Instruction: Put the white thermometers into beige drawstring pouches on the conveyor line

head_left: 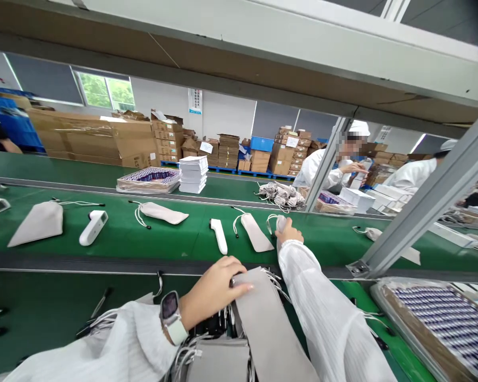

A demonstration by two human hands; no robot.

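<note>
My left hand, with a watch on the wrist, rests its fingers on the top grey drawstring pouch of a pile near the bench's front. My right hand reaches out over the green conveyor belt and grips a white thermometer with a pouch cord looped beside it. Just left of that hand lie another grey pouch and a white thermometer on the belt.
More pouches and a thermometer lie along the belt to the left. A slanted metal post crosses on the right, above a tray of batteries. Two people in white work behind the belt. Cartons fill the back.
</note>
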